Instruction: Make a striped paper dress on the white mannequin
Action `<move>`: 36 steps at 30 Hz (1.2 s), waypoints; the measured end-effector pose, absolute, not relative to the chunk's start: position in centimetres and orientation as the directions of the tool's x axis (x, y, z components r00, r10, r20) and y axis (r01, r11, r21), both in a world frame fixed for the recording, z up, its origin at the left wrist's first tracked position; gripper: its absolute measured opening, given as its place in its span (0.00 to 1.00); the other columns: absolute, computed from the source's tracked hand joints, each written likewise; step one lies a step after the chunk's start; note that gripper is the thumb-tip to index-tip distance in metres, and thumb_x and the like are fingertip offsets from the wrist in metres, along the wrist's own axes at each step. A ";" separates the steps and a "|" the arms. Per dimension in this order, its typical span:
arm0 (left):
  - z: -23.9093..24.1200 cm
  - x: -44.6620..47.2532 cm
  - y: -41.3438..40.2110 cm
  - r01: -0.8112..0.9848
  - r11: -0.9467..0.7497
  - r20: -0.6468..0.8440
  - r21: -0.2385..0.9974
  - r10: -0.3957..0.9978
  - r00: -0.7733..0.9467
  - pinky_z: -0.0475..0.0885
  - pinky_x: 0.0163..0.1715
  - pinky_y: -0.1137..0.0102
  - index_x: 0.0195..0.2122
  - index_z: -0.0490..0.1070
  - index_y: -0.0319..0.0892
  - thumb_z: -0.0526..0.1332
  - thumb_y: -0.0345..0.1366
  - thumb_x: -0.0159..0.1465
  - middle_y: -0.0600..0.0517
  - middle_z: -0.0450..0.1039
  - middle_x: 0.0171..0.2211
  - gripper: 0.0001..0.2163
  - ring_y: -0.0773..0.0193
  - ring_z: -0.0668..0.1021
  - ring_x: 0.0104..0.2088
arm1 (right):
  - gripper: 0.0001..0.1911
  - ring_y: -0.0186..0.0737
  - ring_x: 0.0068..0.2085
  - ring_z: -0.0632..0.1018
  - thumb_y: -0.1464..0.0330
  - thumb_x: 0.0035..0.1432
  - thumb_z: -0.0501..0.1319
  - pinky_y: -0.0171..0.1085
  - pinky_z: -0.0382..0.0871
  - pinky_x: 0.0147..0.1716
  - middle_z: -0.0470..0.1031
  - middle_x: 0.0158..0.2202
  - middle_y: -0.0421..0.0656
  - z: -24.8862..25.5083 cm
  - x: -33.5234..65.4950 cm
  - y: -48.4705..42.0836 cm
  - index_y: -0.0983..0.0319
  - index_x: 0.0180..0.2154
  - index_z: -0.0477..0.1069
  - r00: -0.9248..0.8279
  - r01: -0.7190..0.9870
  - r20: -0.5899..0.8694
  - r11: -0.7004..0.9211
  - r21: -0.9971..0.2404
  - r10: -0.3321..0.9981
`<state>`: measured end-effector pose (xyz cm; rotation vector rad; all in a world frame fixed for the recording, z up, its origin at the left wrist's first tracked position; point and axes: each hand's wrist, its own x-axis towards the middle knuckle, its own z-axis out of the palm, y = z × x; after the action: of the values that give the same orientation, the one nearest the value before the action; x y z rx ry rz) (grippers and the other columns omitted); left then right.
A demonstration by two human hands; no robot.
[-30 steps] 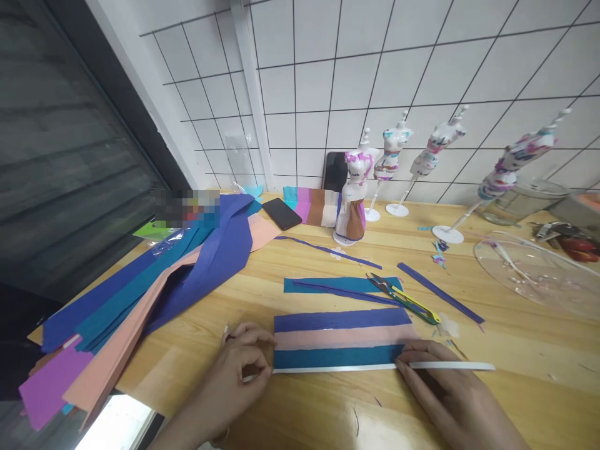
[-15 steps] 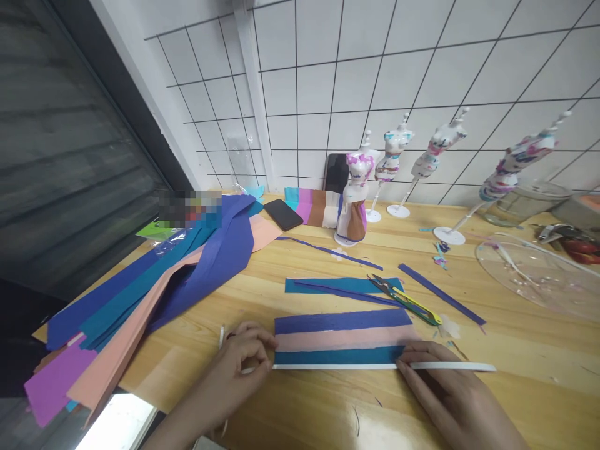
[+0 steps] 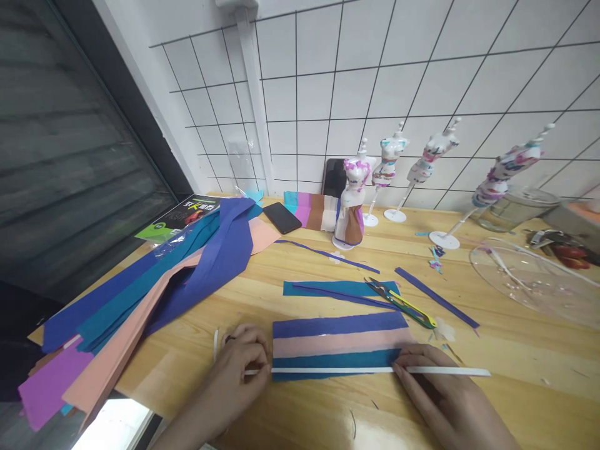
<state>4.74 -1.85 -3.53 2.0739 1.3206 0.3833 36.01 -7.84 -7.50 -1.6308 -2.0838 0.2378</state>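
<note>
With the striped panel (image 3: 337, 342) as a clock's centre, a pile of coloured sheets (image 3: 220, 262) lies between nine and ten. At ten, behind the pile, is a black-and-green printed piece (image 3: 178, 215); its white and yellow characters are too small and slanted to read. The left hand (image 3: 237, 362) is at nine, thumb and finger pinched together on one end of a white strip (image 3: 332, 370). A dark phone (image 3: 282, 217) lies at eleven, no brand visible. The strip crosses the panel's lowest, blue-green band, a sliver of it showing below. A dress form (image 3: 355, 181) stands near twelve, and yellow-and-green snips (image 3: 392, 295) lie at two. Between three and four, the right hand (image 3: 440, 390) clamps the strip between thumb and fingertips, its tail pointing towards three. A clear dish (image 3: 553, 300) sits between two and three.
</note>
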 end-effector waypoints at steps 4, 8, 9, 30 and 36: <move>-3.7 4.6 -1.8 0.702 -0.311 -0.083 0.641 0.881 0.466 0.61 0.40 0.64 0.19 0.55 0.43 0.52 0.23 0.55 0.55 0.68 0.29 0.11 0.62 0.70 0.38 | 0.11 0.46 0.44 0.77 0.65 0.63 0.52 0.42 0.75 0.42 0.75 0.40 0.49 -7.2 35.8 -7.8 0.59 0.34 0.72 -0.152 0.869 0.254 0.252 -0.426 0.955; -3.7 4.5 -2.0 0.692 -0.311 -0.087 0.651 0.876 0.475 0.62 0.40 0.65 0.20 0.58 0.43 0.53 0.23 0.55 0.55 0.68 0.31 0.10 0.62 0.70 0.40 | 0.11 0.47 0.44 0.77 0.65 0.63 0.52 0.42 0.75 0.42 0.76 0.40 0.48 -7.1 35.7 -7.9 0.59 0.35 0.72 -0.142 0.861 0.252 0.245 -0.446 0.957; -3.7 4.5 -2.0 0.692 -0.312 -0.087 0.651 0.875 0.476 0.62 0.40 0.65 0.20 0.58 0.43 0.53 0.23 0.55 0.54 0.68 0.32 0.10 0.61 0.70 0.40 | 0.11 0.47 0.44 0.77 0.65 0.63 0.52 0.42 0.75 0.42 0.76 0.40 0.47 -7.1 35.6 -7.9 0.59 0.35 0.72 -0.142 0.859 0.250 0.245 -0.450 0.958; -4.1 4.5 -2.1 0.732 -0.368 -0.061 0.574 0.872 0.486 0.61 0.40 0.65 0.19 0.57 0.42 0.53 0.22 0.54 0.55 0.66 0.30 0.10 0.62 0.69 0.39 | 0.12 0.47 0.46 0.76 0.66 0.64 0.51 0.45 0.72 0.46 0.74 0.42 0.48 -7.1 35.3 -8.1 0.60 0.34 0.71 -0.119 0.864 0.228 0.214 -0.456 0.966; -4.0 4.4 -2.2 0.734 -0.371 -0.063 0.568 0.870 0.489 0.61 0.40 0.64 0.19 0.56 0.42 0.53 0.22 0.54 0.54 0.66 0.31 0.10 0.61 0.69 0.40 | 0.14 0.46 0.45 0.76 0.66 0.64 0.50 0.45 0.73 0.45 0.74 0.41 0.47 -6.9 35.3 -8.0 0.59 0.32 0.71 -0.112 0.868 0.205 0.196 -0.456 0.972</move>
<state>4.40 -2.17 -4.01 2.2034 1.3189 0.3361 35.27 -7.98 -6.87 -1.7145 -2.0247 0.3060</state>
